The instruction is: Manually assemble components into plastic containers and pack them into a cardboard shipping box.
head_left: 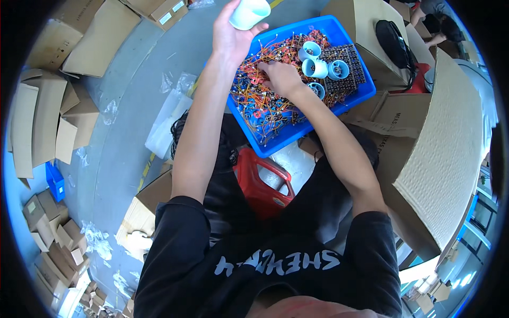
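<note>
My left hand (231, 40) is closed around a pale blue cup (249, 13), held up beyond the far left corner of a blue plastic tray (249, 139). My right hand (283, 78) reaches into the tray, palm down, thumb and forefinger apart. Its fingertips touch a tangled heap of small wired parts (257, 103) with orange, red and blue leads; nothing shows between them. Just right of that hand, several more pale cups (315, 68) stand in the tray with small dark pieces inside. Beside them lie dark gridded blocks of small round parts (347, 59).
A red plastic container with a handle (254, 185) stands between my legs under the tray. Large open cardboard boxes (440, 153) crowd the right side; a black bag (393, 45) lies on one. More cartons (47, 116) and plastic scraps are at left. Another person (442, 21) bends at far right.
</note>
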Demonstrator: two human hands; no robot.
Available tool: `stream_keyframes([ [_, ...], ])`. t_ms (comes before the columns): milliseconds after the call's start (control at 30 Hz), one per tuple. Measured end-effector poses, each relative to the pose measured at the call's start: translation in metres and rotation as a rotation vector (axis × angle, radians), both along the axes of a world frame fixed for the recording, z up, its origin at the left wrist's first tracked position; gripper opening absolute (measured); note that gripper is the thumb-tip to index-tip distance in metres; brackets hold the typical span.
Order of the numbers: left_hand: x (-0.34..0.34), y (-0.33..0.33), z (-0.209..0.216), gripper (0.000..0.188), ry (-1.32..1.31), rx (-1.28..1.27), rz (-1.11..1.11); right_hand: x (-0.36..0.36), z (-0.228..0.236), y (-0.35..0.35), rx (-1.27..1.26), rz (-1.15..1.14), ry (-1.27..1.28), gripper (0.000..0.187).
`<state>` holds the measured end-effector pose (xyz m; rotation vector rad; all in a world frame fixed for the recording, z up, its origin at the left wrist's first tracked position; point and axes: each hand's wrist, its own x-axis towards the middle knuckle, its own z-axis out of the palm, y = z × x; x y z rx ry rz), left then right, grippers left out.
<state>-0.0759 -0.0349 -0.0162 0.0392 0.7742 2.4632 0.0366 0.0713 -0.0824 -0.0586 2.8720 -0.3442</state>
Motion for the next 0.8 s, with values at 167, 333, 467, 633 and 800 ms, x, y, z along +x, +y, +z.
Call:
stream_keyframes([
  [167,0.001,0.007,0.0,0.028,0.046,0.039,-0.059,0.014,-0.009,-0.003,-0.033,0.054,0.187,0.038],
  [333,0.012,0.009,0.011,0.031,0.153,0.0,-0.028,0.013,-0.017,-0.011,0.042,0.044,0.172,0.035],
  [467,0.014,0.011,0.01,0.029,0.139,0.017,-0.036,0.009,-0.015,-0.007,0.104,0.067,0.179,0.035],
  [633,0.013,0.007,0.01,0.033,0.165,0.031,-0.073,0.008,-0.005,-0.006,-0.004,0.002,0.242,0.037],
  [800,0.018,0.005,0.015,0.038,0.156,0.093,-0.146,0.012,0.017,0.008,-0.233,-0.065,0.302,0.04],
])
